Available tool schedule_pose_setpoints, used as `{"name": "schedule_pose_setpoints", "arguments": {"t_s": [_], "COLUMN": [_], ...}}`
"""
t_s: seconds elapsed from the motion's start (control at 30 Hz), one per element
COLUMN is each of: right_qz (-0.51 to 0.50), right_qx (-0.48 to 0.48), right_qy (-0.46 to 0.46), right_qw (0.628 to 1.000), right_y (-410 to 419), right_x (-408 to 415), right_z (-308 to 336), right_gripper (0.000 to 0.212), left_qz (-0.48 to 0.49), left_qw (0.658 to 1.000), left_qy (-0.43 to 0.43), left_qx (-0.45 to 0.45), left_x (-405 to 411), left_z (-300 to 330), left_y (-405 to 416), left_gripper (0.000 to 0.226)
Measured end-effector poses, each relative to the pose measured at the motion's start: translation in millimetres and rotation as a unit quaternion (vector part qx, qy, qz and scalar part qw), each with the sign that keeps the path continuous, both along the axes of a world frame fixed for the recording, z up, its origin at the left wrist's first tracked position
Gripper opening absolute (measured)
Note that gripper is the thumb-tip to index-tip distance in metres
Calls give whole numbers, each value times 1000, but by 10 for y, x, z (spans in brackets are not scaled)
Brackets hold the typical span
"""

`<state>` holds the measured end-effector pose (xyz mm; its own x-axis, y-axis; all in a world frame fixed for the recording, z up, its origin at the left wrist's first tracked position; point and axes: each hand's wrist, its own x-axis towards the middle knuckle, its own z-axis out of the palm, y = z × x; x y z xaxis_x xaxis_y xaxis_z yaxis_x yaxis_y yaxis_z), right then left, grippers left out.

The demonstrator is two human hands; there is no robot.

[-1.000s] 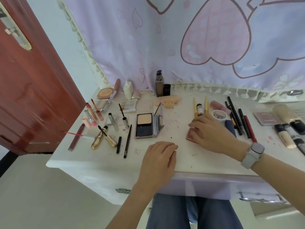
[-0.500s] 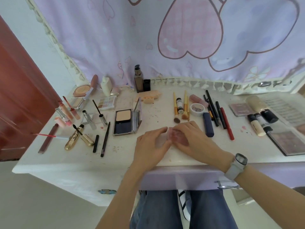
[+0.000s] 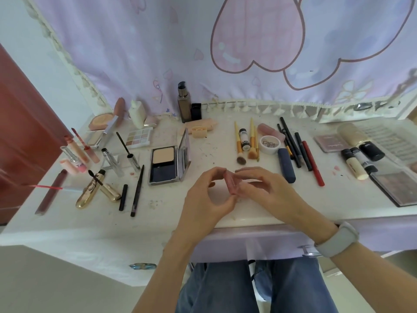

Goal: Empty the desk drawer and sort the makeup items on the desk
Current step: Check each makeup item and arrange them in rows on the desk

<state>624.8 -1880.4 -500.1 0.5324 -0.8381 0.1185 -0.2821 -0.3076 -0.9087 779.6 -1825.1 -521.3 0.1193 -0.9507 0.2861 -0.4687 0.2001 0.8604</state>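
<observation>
Gold mascara tube (image 3: 86,195) lies at the left of the white table (image 3: 90,222), an open powder compact (image 3: 168,162) right of it. Near the table's front edge, the left hand (image 3: 207,197) and right hand (image 3: 259,186) both pinch a small pink case (image 3: 231,182) between their fingertips. Pencils (image 3: 300,150) lie farther right.

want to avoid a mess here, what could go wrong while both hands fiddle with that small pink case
1. The small pink case is pinched only at fingertips by left hand and right hand above the white desk; it may slip and fall.
2. The open powder compact stands just left; an elbow swing might knock it.
</observation>
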Motion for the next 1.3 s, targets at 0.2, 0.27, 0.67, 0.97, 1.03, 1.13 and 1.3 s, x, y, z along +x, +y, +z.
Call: {"name": "schedule_pose_setpoints", "arguments": {"t_s": [0.2,0.27,0.67,0.97,1.03,1.13,1.3], "right_qz": [-7,-19,-52,-64,-71,-78,-77], "right_qx": [25,28,86,208,227,257,277], "right_qy": [130,160,171,73,46,6,-26], "right_qw": [991,987,980,973,970,963,957], "right_y": [-2,-13,-51,-43,-14,44,135], "right_x": [187,225,340,456,521,605,724], "right_z": [249,316,455,340,321,291,287], "right_gripper": [21,19,10,13,12,11,9], "left_qz": [25,29,38,100,132,175,220], "left_qw": [999,998,997,990,975,948,920], "left_qy": [5,-8,64,-97,-174,-262,-315], "left_qx": [-40,-47,-37,33,44,53,79], "left_x": [3,0,41,492,622,733,765], "left_z": [3,-1,29,76,73,64,55], "left_y": [17,20,78,397,452,521,589], "left_gripper": [43,42,47,48,48,47,39]}}
